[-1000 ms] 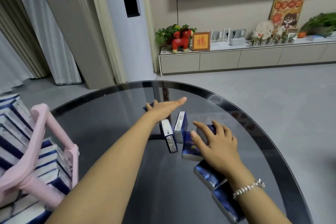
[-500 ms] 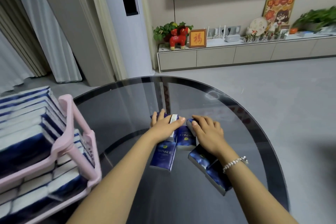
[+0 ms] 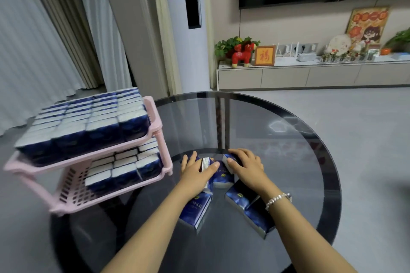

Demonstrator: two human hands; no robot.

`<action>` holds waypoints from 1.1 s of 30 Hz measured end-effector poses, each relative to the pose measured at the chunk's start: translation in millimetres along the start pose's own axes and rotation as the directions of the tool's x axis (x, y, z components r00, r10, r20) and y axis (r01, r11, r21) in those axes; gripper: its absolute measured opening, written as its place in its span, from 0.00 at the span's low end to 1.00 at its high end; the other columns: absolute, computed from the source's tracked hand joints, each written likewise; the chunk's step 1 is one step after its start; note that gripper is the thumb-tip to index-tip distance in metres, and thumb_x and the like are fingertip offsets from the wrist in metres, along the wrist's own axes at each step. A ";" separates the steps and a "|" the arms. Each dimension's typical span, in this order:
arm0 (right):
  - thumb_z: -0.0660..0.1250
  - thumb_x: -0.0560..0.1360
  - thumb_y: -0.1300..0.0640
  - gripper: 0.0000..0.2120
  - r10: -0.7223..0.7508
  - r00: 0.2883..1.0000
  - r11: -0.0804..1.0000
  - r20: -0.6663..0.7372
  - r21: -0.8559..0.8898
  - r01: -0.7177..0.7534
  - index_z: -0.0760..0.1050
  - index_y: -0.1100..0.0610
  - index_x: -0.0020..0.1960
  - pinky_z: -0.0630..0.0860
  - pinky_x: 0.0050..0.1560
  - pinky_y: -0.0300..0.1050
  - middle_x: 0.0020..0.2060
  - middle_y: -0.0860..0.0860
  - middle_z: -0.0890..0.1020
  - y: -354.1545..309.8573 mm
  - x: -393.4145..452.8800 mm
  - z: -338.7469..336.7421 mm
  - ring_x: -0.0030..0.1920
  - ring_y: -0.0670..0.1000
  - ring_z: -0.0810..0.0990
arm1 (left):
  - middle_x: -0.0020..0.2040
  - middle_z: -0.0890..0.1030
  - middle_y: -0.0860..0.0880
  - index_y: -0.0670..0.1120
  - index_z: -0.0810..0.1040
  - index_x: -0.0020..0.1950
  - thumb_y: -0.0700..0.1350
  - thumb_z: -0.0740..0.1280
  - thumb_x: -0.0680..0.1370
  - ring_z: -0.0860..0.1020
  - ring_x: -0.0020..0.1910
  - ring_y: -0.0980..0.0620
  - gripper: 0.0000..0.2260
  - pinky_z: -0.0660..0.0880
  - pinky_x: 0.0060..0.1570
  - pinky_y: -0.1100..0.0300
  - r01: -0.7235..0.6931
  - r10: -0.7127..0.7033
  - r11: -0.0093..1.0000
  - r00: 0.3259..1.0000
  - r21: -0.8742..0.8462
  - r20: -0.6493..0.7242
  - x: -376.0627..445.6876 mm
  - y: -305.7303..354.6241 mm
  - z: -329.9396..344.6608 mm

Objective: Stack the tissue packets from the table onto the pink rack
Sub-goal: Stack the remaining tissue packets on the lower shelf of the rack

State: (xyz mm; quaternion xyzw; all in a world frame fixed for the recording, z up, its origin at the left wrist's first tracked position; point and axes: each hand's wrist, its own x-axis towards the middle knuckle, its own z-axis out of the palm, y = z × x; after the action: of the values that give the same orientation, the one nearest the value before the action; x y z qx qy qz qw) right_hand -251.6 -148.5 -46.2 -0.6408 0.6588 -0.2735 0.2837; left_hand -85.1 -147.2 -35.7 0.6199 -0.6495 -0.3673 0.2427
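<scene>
Several blue and white tissue packets lie bunched in the middle of the round glass table (image 3: 288,131). My left hand (image 3: 196,172) is closed over an upright packet (image 3: 205,165). My right hand (image 3: 246,165) grips another packet (image 3: 229,159) at its far end. Between the hands lies a flat packet (image 3: 223,178). A further packet (image 3: 195,208) lies under my left wrist, and two more packets (image 3: 248,208) lie under my right wrist. The pink rack (image 3: 155,117) stands at the table's left edge, both shelves holding rows of packets (image 3: 88,122).
The table's dark rim curves round the right and far side, with grey floor beyond. A low cabinet with a red horse figure (image 3: 243,54), plants and ornaments runs along the far wall under a television. Curtains hang at the left.
The view has swung left and the whole rack has come into sight. Both hands have drawn together over the packets and closed on them; the left hand was stretched flat a second ago.
</scene>
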 end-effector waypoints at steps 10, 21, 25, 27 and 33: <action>0.74 0.70 0.58 0.10 -0.002 0.997 0.942 0.074 0.336 -0.023 0.72 0.56 0.45 0.72 0.31 0.28 0.37 0.51 0.80 -20.6 -13.0 -23.9 0.35 0.45 0.78 | 0.41 0.80 0.48 0.46 0.78 0.38 0.47 0.66 0.78 0.77 0.45 0.48 0.10 0.69 0.41 0.76 -0.085 -0.017 0.939 0.956 -0.333 -0.293 -46.1 -0.4 -22.6; 0.66 0.76 0.58 0.08 -0.088 0.987 0.747 0.135 0.665 -0.024 0.79 0.57 0.54 0.76 0.41 0.41 0.41 0.51 0.84 -50.7 -40.6 3.0 0.38 0.47 0.81 | 0.44 0.82 0.43 0.45 0.74 0.56 0.45 0.63 0.80 0.82 0.39 0.46 0.07 0.74 0.30 0.61 0.142 -0.172 0.613 0.984 -0.777 0.044 -90.0 -3.6 -58.3; 0.64 0.77 0.62 0.08 -0.070 0.996 0.633 0.062 0.774 -0.004 0.80 0.59 0.54 0.76 0.50 0.49 0.46 0.56 0.85 -52.4 -56.3 12.7 0.45 0.53 0.81 | 0.40 0.81 0.48 0.47 0.74 0.55 0.39 0.65 0.78 0.79 0.37 0.52 0.07 0.67 0.33 0.63 0.112 -0.098 0.832 0.994 -0.543 0.055 -94.8 -16.2 -73.1; 0.63 0.77 0.63 0.09 -0.092 0.995 0.595 0.037 0.803 0.025 0.80 0.58 0.53 0.76 0.52 0.51 0.47 0.57 0.84 -55.6 -63.7 16.0 0.46 0.54 0.81 | 0.39 0.81 0.48 0.45 0.74 0.54 0.39 0.68 0.76 0.79 0.35 0.53 0.08 0.68 0.28 0.66 0.078 -0.085 0.891 0.996 -0.448 0.005 -95.8 -19.3 -77.0; 0.63 0.77 0.63 0.08 -0.129 0.991 0.610 -0.039 0.785 0.110 0.79 0.57 0.52 0.76 0.53 0.50 0.46 0.55 0.84 -78.2 -70.9 33.4 0.47 0.53 0.81 | 0.36 0.81 0.52 0.44 0.81 0.48 0.43 0.72 0.73 0.75 0.32 0.60 0.06 0.66 0.23 0.76 -0.032 -0.081 0.835 0.981 -0.550 -0.179 -98.5 -19.4 -83.1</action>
State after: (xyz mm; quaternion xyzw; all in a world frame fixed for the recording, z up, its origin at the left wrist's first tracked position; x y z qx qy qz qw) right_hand -172.2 -79.7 -10.9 -0.4977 0.4259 -0.5452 0.5231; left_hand 2.3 -64.2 14.0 0.5653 -0.4818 -0.4789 0.4680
